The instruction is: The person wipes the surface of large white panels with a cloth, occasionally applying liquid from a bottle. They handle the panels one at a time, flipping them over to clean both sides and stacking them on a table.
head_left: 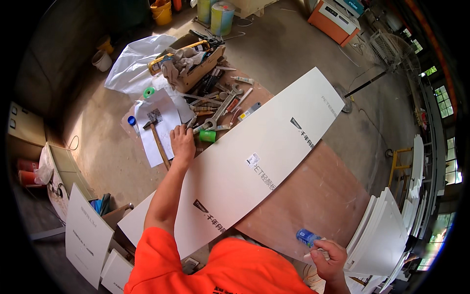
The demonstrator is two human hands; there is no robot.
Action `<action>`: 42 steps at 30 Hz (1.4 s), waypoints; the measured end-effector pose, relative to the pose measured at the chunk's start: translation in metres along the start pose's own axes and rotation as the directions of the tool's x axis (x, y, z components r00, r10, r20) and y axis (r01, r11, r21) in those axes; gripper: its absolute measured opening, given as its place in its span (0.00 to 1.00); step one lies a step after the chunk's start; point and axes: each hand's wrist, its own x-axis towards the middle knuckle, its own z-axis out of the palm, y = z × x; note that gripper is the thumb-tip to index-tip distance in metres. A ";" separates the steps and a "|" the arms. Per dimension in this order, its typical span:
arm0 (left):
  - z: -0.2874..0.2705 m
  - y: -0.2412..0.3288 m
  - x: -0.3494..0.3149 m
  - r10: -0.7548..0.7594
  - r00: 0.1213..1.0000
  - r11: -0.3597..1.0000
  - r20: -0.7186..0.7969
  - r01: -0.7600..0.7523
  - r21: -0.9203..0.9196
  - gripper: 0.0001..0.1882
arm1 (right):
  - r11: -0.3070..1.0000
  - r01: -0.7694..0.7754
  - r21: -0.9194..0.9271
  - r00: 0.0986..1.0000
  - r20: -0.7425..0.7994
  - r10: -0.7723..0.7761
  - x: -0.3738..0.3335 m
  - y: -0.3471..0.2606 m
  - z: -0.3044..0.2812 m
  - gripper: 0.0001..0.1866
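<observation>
A long white panel [235,181] with dark print and a small label lies diagonally in front of me. My left hand [182,143] reaches over its far edge to the tools, fingers bent and close together at a small greyish thing I cannot make out. Beside that hand are a claw hammer [159,143] on white paper [169,115], a green roll [207,135] and a large wrench [226,105]. At the lower right my right hand [330,258] is curled around something whitish, mostly hidden. A blue-labelled clear bottle [307,237] is just beyond its fingertips.
Under the panel is a reddish-brown board [313,196]. A cardboard box [203,68] of gloves and tools stands beyond. White panels [379,232] are stacked at right, others [88,240] lean at left. A fan [389,51] and an orange machine [334,22] stand farther off.
</observation>
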 end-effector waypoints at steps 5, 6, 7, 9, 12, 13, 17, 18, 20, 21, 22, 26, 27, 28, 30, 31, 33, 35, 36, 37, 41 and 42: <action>-0.003 -0.001 0.007 0.016 0.997 0.999 0.080 -0.020 0.040 0.09 | 0.993 -0.070 0.094 0.987 0.150 0.055 0.007 -0.004 0.019 0.13; 0.002 -0.002 0.009 0.014 0.994 0.998 0.112 -0.021 0.066 0.09 | 0.998 -0.024 0.057 0.986 0.164 0.014 0.010 -0.005 0.020 0.13; 0.005 -0.003 0.012 0.011 0.990 0.995 0.142 -0.024 0.092 0.10 | 1.000 0.024 0.020 0.984 0.178 -0.027 0.016 -0.007 0.021 0.12; 0.008 -0.002 0.012 0.000 0.992 0.997 0.130 -0.009 0.071 0.11 | 0.997 0.073 -0.006 0.978 0.198 -0.070 0.025 -0.011 0.022 0.12; 0.013 -0.004 0.013 -0.027 0.997 1.000 0.066 0.027 0.003 0.12 | 0.996 0.088 0.020 0.970 0.227 -0.090 0.034 -0.013 0.025 0.12; 0.013 -0.004 0.013 -0.039 0.999 0.999 0.038 0.040 -0.029 0.12 | 0.994 0.103 0.025 0.964 0.246 -0.106 0.038 -0.011 0.025 0.12; 0.009 -0.006 0.013 -0.146 0.980 0.973 0.136 0.167 -0.162 0.11 | 0.989 0.146 0.008 0.949 0.280 -0.143 0.051 -0.014 0.032 0.13; 0.003 -0.006 0.013 -0.155 0.963 0.974 0.219 0.186 -0.129 0.12 | 0.987 0.157 0.015 0.944 0.290 -0.155 0.055 -0.013 0.035 0.14; -0.012 -0.003 0.010 -0.186 0.966 0.979 0.178 0.197 -0.047 0.16 | 0.983 0.181 0.030 0.932 0.312 -0.182 0.063 -0.010 0.040 0.14; -0.026 0.000 0.012 -0.194 0.979 0.981 0.055 0.194 0.001 0.19 | 0.978 0.206 0.030 0.925 0.319 -0.205 0.066 -0.009 0.042 0.14; -0.035 0.000 0.012 -0.194 0.979 0.979 -0.070 0.197 0.049 0.22 | 0.972 0.233 0.029 0.917 0.326 -0.229 0.068 -0.007 0.043 0.14; -0.047 -0.027 -0.009 -0.416 0.878 0.909 0.237 0.408 0.085 0.24 | 0.967 0.251 0.038 0.910 0.330 -0.249 0.073 -0.007 0.047 0.14; -0.038 -0.042 -0.017 -0.406 0.901 0.914 0.154 0.400 0.069 0.23 | 0.966 0.255 0.042 0.907 0.336 -0.254 0.074 -0.007 0.049 0.14; -0.025 -0.059 -0.028 -0.394 0.916 0.919 0.073 0.390 0.054 0.21 | 0.966 0.255 0.044 0.904 0.344 -0.254 0.075 -0.006 0.051 0.14; -0.015 -0.082 -0.042 -0.451 0.889 0.891 -0.079 0.443 -0.099 0.15 | 0.965 0.260 0.041 0.895 0.364 -0.257 0.073 -0.007 0.051 0.14; -0.018 -0.087 -0.039 -0.580 0.815 0.790 0.009 0.565 -0.238 0.15 | 0.964 0.264 0.040 0.892 0.370 -0.259 0.075 -0.008 0.052 0.14; -0.024 -0.098 -0.035 -0.749 0.618 0.481 0.237 0.754 -0.448 0.14 | 0.963 0.266 0.037 0.890 0.374 -0.260 0.078 -0.008 0.055 0.14; -0.024 -0.114 -0.041 -0.739 0.619 0.368 0.265 0.701 -0.611 0.13 | 0.961 0.272 0.042 0.887 0.376 -0.267 0.081 -0.009 0.057 0.14; -0.023 -0.122 -0.045 -0.731 0.616 0.276 0.295 0.662 -0.696 0.12 | 0.959 0.280 0.042 0.881 0.386 -0.274 0.083 -0.010 0.058 0.14; -0.022 -0.130 -0.048 -0.720 0.614 0.177 0.323 0.613 -0.770 0.12 | 0.956 0.291 0.041 0.874 0.396 -0.283 0.086 -0.012 0.058 0.14; -0.026 -0.144 -0.058 -0.725 0.523 -0.048 0.449 0.612 -0.789 0.12 | 0.942 0.334 0.036 0.851 0.418 -0.318 0.095 -0.014 0.064 0.14; -0.024 -0.146 -0.060 -0.724 0.512 -0.076 0.462 0.607 -0.791 0.13 | 0.937 0.347 0.037 0.842 0.427 -0.329 0.097 -0.014 0.066 0.14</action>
